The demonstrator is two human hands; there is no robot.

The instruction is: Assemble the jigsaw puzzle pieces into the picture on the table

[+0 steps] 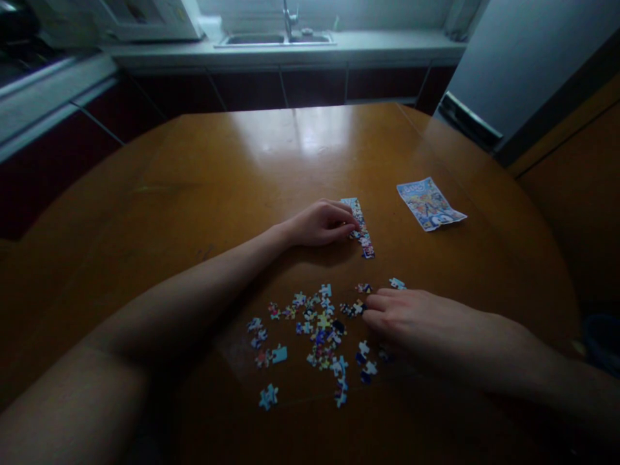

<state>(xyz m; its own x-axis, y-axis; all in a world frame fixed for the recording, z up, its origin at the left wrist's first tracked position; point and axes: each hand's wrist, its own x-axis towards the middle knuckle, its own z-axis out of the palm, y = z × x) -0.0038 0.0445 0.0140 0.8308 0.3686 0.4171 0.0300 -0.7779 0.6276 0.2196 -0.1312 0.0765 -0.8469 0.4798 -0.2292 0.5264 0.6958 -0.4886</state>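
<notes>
My left hand (pixel 322 223) rests on the round wooden table (pixel 203 187), its fingertips on a joined strip of puzzle pieces (pixel 362 234). Nearer to me, my right hand (pixel 411 320) lies flat with its fingertips touching a loose piece at the right edge of a scatter of several loose puzzle pieces (pixel 320 332). Whether the fingers pinch that piece I cannot tell. A printed picture sheet (pixel 430 204) lies on the table to the right of the strip.
Beyond the table a kitchen counter with a sink and tap (pixel 276 39) runs along the back wall. A white appliance (pixel 145 19) stands at the back left. A grey fridge-like cabinet (pixel 513 58) stands at the right.
</notes>
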